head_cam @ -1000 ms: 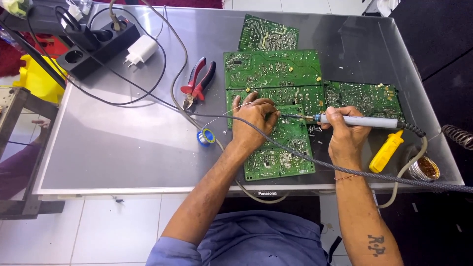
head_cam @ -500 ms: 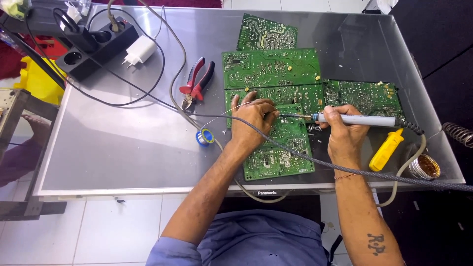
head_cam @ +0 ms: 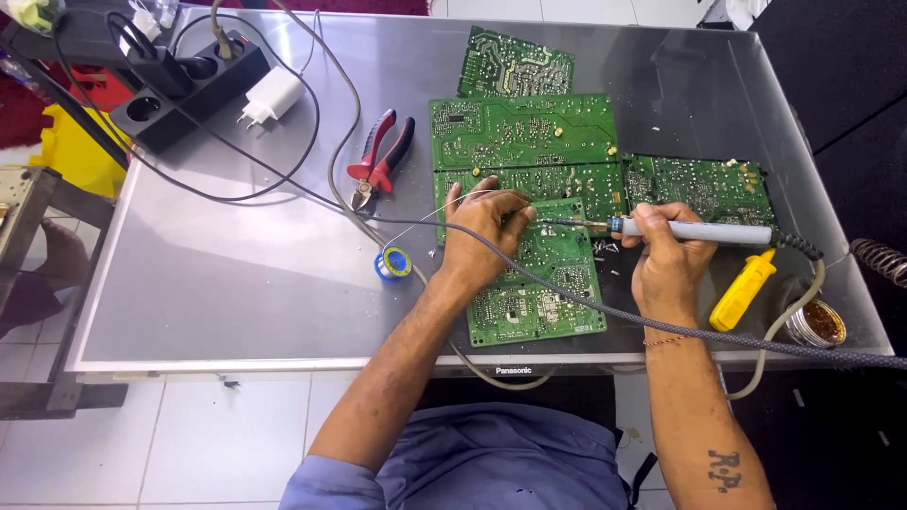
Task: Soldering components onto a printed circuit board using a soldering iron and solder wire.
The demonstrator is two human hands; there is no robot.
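My right hand (head_cam: 666, 260) grips a grey soldering iron (head_cam: 704, 232) whose tip points left onto a green circuit board (head_cam: 539, 274). My left hand (head_cam: 482, 231) rests on that board, its fingers pinching a thin solder wire (head_cam: 425, 213) that runs down to a small blue spool (head_cam: 393, 263) on the grey table (head_cam: 236, 283). More green circuit boards lie beside it: one at the right (head_cam: 704, 187), one behind (head_cam: 524, 132) and another at the far back (head_cam: 515, 66). The iron's braided cord (head_cam: 680, 326) crosses the near board.
Red-handled pliers (head_cam: 380, 156) lie left of the boards. A black power strip (head_cam: 184, 85) with plugs and a white charger (head_cam: 269, 96) sits at the back left. A yellow tool (head_cam: 742, 291), a flux tin (head_cam: 815, 323) and a coiled iron stand (head_cam: 879, 260) are at the right edge.
Both hands stay on the board; the iron's tip and my left fingers have shifted only slightly. The view has drifted a little.
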